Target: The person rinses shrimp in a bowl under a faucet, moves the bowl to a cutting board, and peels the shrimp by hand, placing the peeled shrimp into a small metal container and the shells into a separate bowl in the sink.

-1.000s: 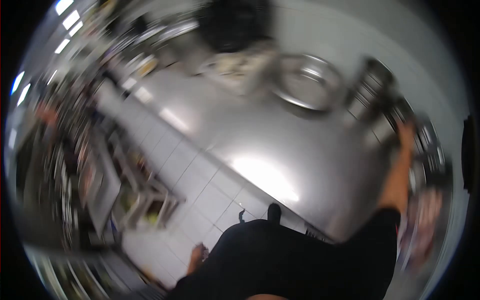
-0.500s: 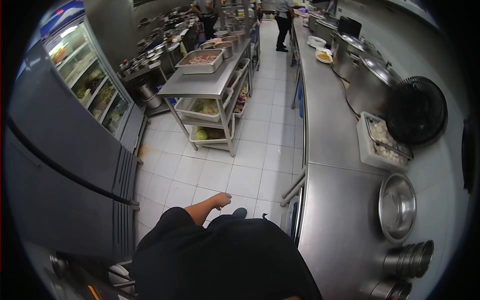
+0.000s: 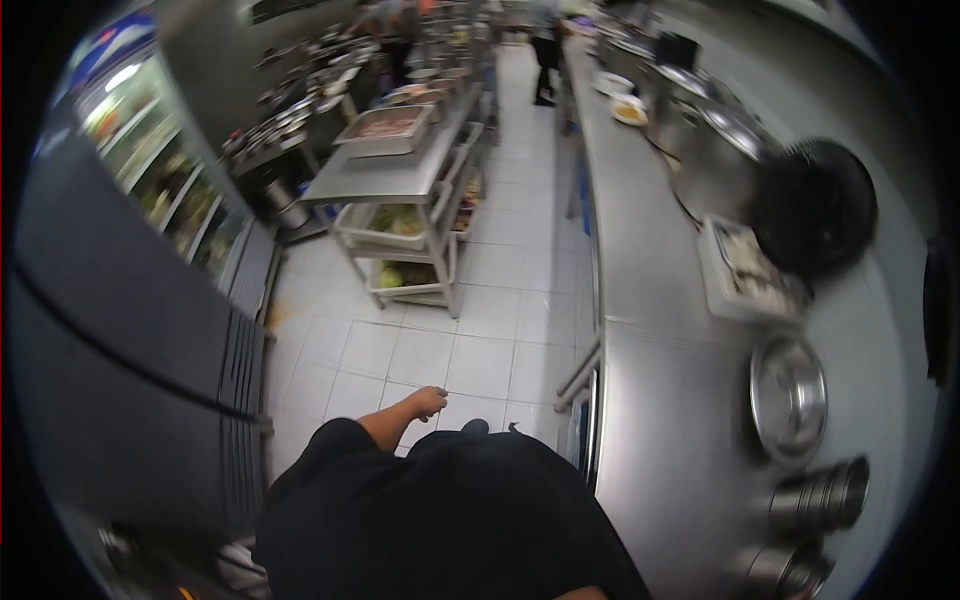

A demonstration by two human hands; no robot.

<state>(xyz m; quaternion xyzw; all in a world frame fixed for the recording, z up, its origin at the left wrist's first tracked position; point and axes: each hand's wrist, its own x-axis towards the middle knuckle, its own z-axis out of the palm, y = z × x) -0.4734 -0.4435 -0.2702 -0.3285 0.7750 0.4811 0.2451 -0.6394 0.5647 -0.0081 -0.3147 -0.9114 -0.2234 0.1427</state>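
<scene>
My left hand (image 3: pixel 430 402) hangs in front of my dark clothing, over the white tiled floor (image 3: pixel 480 365). Its fingers are curled in, and nothing shows in them. It touches nothing. My right hand is out of view; only a little bare skin, probably of that arm, shows at the bottom edge. To my right runs a long steel counter (image 3: pixel 660 400). A steel bowl (image 3: pixel 788 398) stands on it, with stacked steel pots (image 3: pixel 820 495) nearer to me. A white tub of pale food (image 3: pixel 750 270) sits farther along.
Ahead on the left stands a steel shelf table (image 3: pixel 375 180) bearing a tray of meat (image 3: pixel 385 130), with vegetable bins below. A glass-door fridge (image 3: pixel 160 170) and grey cabinets line the left. Large pots (image 3: pixel 715 160) and a black fan (image 3: pixel 815 208) stand right. A person (image 3: pixel 546 55) is far down the aisle.
The whole view has shifted slightly to the left and is blurred by motion. My left hand has moved a little to the left in view, still holding nothing visible.
</scene>
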